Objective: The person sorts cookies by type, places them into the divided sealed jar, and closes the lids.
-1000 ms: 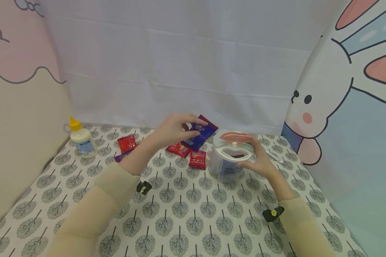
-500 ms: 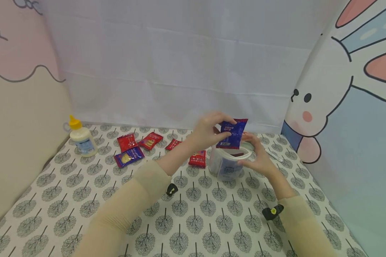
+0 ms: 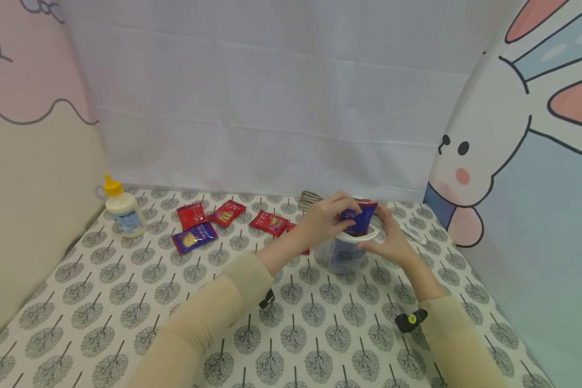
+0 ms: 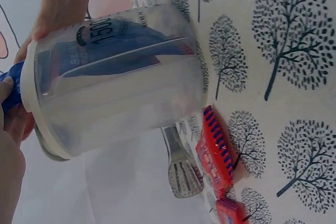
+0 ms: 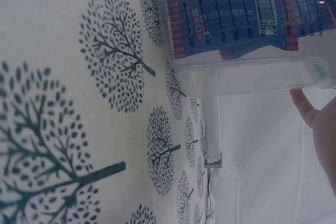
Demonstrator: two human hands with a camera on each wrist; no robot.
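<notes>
My left hand point(image 3: 326, 218) pinches a blue snack packet point(image 3: 361, 218) at the mouth of a clear plastic canister point(image 3: 341, 253), the packet's lower part inside the opening. The right hand point(image 3: 392, 241) holds the canister by its upper rim, thumb at the front and fingers behind. Through the canister's wall, the right wrist view shows blue packets point(image 5: 231, 24) with red edges inside it, behind a printed measuring scale. In the left wrist view the canister point(image 4: 121, 108) stands sideways, with the held packet at its white rim.
Left of the canister lie several red packets point(image 3: 269, 222) and one blue packet point(image 3: 194, 237). A slotted spatula point(image 3: 309, 200) shows behind the left hand. A white strip-like handle point(image 3: 413, 235) lies at the right. The yellow-capped bottle point(image 3: 128, 216) stands far left.
My left hand has carried the blue packet rightward from above the red packets, then down into the canister's mouth. The right hand has stayed on the canister.
</notes>
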